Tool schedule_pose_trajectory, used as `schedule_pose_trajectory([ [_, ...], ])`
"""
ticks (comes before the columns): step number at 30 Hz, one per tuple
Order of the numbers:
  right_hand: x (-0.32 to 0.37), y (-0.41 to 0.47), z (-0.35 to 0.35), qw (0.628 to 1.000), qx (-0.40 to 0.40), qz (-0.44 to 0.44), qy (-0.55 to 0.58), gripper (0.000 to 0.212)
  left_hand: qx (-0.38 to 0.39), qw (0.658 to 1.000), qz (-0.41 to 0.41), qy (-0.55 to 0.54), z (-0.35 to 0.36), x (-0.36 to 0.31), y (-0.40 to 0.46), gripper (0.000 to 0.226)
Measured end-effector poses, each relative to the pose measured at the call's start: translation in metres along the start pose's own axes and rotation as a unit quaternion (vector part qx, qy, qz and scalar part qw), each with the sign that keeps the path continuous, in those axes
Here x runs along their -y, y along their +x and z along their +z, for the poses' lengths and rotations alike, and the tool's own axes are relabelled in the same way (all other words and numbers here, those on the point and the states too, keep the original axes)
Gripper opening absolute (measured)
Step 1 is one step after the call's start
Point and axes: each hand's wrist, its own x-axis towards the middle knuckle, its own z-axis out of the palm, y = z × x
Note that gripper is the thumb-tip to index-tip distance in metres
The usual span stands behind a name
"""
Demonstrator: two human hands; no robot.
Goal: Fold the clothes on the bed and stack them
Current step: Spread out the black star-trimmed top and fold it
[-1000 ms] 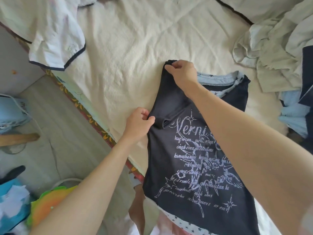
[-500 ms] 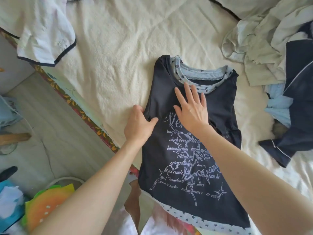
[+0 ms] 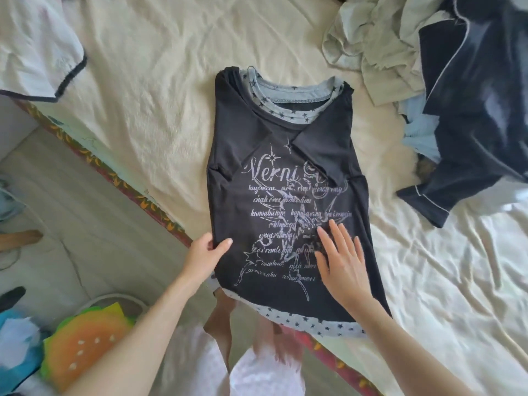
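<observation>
At the bed's near edge, left hand (image 3: 206, 254) pinches the dark printed cotton T-shirt (image 3: 285, 195); flat, unclenched right hand (image 3: 341, 262) should smooth hemward before folding.

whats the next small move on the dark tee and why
Probably fold the hem up toward the collar. Both sides of the dark tee already lie tucked in, the left hand grips its lower left edge, and the right hand lies flat near the starred hem.

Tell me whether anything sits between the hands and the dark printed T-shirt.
Nothing visible does. The left hand pinches the dark printed T-shirt at its left edge, thumb on top, and the right hand lies flat on the print. The pile of unfolded clothes sits apart, further right.
</observation>
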Motion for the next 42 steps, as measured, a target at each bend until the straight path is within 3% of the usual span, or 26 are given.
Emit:
schedule_pose_trajectory([
  [4, -0.035, -0.025, 0.001, 0.99, -0.075, 0.092, 0.077, 0.045, -0.006, 1.0, -0.004, 0.0, 0.009, 0.018, -0.019, 0.012],
  [7, -0.06, -0.038, 0.003, 0.971, -0.072, 0.159, 0.162, 0.043, -0.03, 0.999, -0.019, 0.017, 0.016, 0.035, -0.043, 0.011],
  [10, -0.08, -0.047, 0.002, 0.936, -0.036, 0.222, 0.272, 0.036, -0.064, 0.997, -0.032, 0.026, 0.025, 0.051, -0.068, 0.005],
  [13, -0.093, -0.055, 0.001, 0.891, 0.057, 0.26, 0.368, 0.018, -0.087, 0.995, -0.034, 0.023, 0.033, 0.064, -0.092, 0.011],
  [17, -0.106, -0.075, 0.006, 0.849, 0.115, 0.283, 0.431, 0.03, -0.12, 0.992, -0.017, 0.042, 0.035, 0.08, -0.119, 0.024],
  [22, -0.112, -0.105, 0.014, 0.827, 0.109, 0.302, 0.461, 0.036, -0.174, 0.983, -0.011, 0.051, 0.024, 0.092, -0.132, 0.013],
  [27, -0.111, -0.126, 0.019, 0.741, 0.085, 0.32, 0.584, 0.023, -0.208, 0.978, -0.002, 0.028, 0.022, 0.092, -0.137, 0.014],
  [35, -0.117, -0.157, 0.021, 0.693, 0.06, 0.373, 0.614, 0.013, -0.145, 0.988, 0.011, -0.048, 0.021, 0.091, -0.163, 0.016],
  [38, -0.115, -0.167, 0.013, 0.657, 0.028, 0.386, 0.648, 0.008, -0.136, 0.983, -0.035, -0.119, 0.015, 0.089, -0.173, 0.007],
  [42, -0.105, -0.17, -0.005, 0.608, -0.029, 0.373, 0.7, 0.003, -0.134, 0.973, -0.072, -0.176, 0.004, 0.078, -0.183, 0.011],
])
